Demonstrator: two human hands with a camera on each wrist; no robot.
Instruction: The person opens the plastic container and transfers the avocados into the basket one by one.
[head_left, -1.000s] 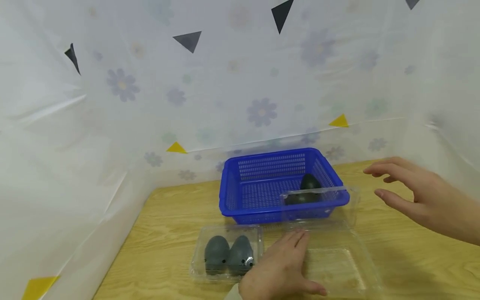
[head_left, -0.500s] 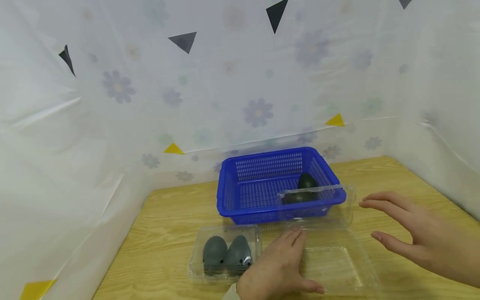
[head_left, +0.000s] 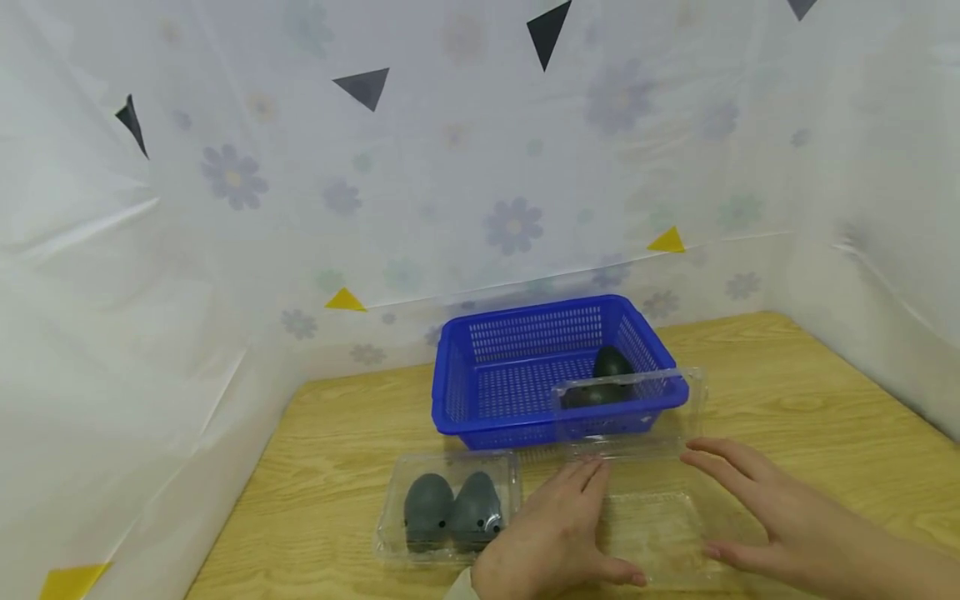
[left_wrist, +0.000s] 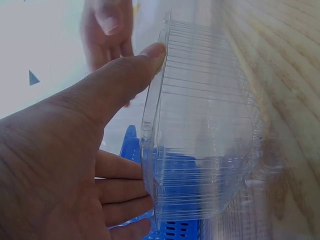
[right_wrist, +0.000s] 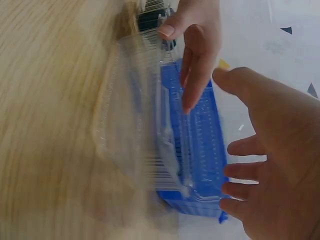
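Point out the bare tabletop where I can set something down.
Bare table lies left of the blue basket, behind the closed clear box, and right of the basket. Front centre is crowded: left hand, open clear box, right hand.

The open clamshell (left_wrist: 205, 115) is clear, glossy, ribbed plastic; the basket (head_left: 495, 428), smooth plastic; the bench (head_left: 337, 425), wood-grained; the twelve-o'clock sheeting (head_left: 450, 192), shiny.

Tabletop (head_left: 322, 433) is yellowish wood grain. White, shiny sheeting (head_left: 90, 333) walls in the back and both sides. Back has faded flower print (head_left: 513, 225), dark triangles (head_left: 547, 35) up high, yellow triangles (head_left: 667, 241) lower. Side sheets are creased. Light is soft, diffuse.
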